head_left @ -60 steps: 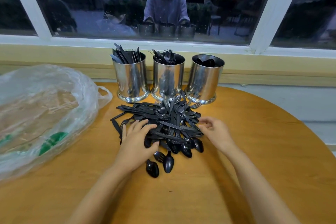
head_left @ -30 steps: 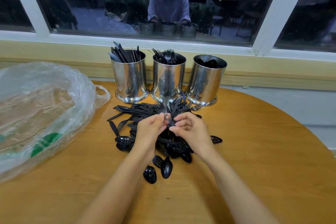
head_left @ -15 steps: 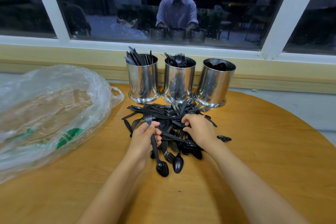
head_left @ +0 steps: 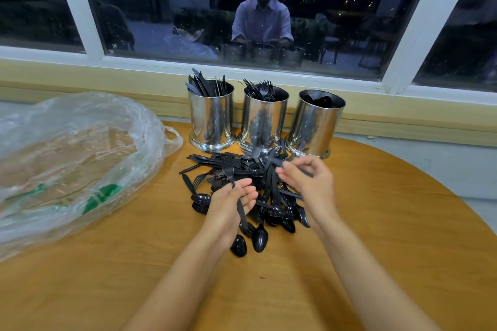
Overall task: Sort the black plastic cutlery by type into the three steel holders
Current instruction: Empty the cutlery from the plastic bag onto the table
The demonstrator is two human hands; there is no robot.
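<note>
1. Sorting is partway done. Beyond the fingertips, knives fill the left holder (head_left: 211, 118), forks the middle holder (head_left: 265, 121), and a few spoons sit low in the right holder (head_left: 317, 123).
2. A big pile (head_left: 271, 191) is left on the table (head_left: 376, 223), under and between both hands.
3. The left hand (head_left: 228, 207) curls round a fork (head_left: 229, 172). Its tines stand up past the fingertips and its handle runs down across the palm.
4. The right hand (head_left: 309, 185) pinches a thin black piece (head_left: 305, 171) at the fingertips; blur hides its type.
5. The cutlery looks thin, glossy and crisscrossed, with spoon bowls lying nearest the wrists.
</note>
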